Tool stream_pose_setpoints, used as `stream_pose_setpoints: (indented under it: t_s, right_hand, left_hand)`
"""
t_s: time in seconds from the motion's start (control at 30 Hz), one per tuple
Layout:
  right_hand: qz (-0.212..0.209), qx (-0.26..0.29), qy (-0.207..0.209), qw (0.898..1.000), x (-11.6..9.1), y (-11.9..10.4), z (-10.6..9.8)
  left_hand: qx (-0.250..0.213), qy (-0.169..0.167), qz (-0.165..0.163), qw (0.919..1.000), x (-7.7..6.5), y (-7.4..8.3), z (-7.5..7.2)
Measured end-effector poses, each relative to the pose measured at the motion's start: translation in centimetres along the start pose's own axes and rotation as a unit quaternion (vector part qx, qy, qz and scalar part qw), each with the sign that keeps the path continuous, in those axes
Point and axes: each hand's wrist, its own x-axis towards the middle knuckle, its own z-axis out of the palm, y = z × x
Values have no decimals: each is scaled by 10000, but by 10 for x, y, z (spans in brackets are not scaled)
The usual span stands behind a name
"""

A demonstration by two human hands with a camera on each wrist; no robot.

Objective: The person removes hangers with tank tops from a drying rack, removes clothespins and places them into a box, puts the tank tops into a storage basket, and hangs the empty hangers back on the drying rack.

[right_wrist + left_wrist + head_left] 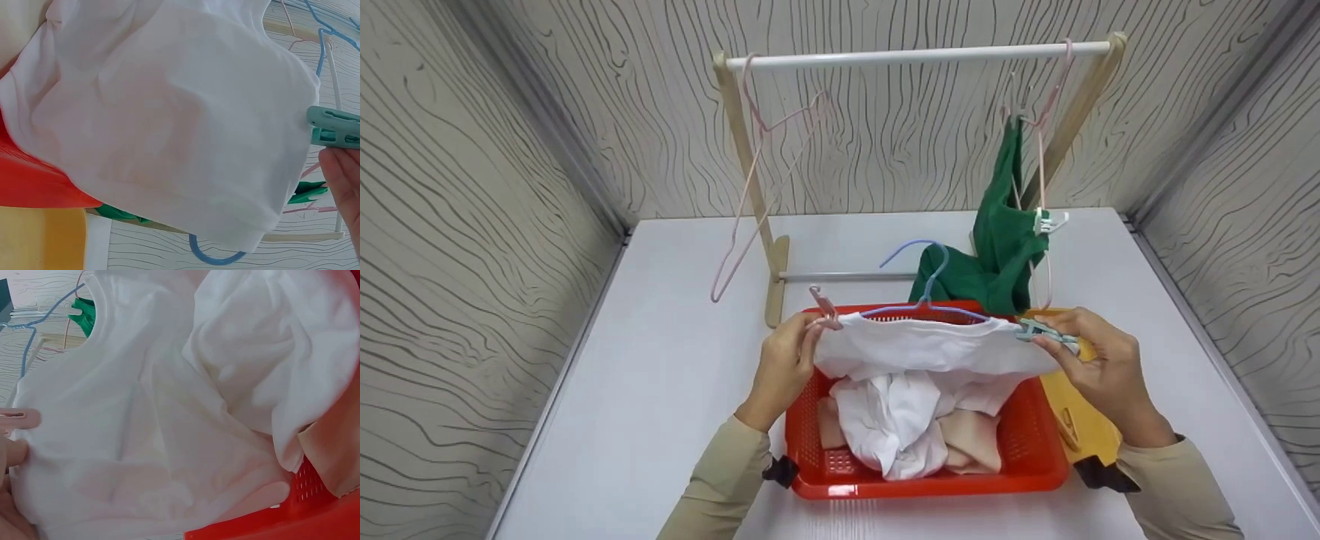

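No writing, label, brand, number or sign can be read in the 3 views. Nothing legible stands on the white garment between the 2 grips or on the red basket below them.

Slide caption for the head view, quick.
Left hand grips a white garment beside a pink clip, right hand pinches a teal clip; blue hanger at the neckline, red basket below.

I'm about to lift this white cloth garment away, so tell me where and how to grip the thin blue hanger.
Probably pinch the thin blue hanger by its neck, coming from the right: the neck rises bare above the garment, and the hook opens leftward, so its mouth would stay free.
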Motion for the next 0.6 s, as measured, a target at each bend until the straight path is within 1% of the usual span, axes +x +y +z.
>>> stream_pose_setpoints:
  t_s: [0.13,0.23,0.47,0.6]
  right_hand:
    - [-31,-26,15,10000,-1,2,-2]
    - [34,-52,10,10000,-3,3,-4]
    - [373,25,98,9993,-10,9,-6]
    - [448,-20,135,9989,-15,15,-7]
  left_hand:
    - [-20,49,-106,9999,0,-1,0]
    - [-30,45,-202,9998,1,-1,1]
    - [-31,107,-133,9998,2,0,1]
    - [-77,73,-198,9997,2,0,1]
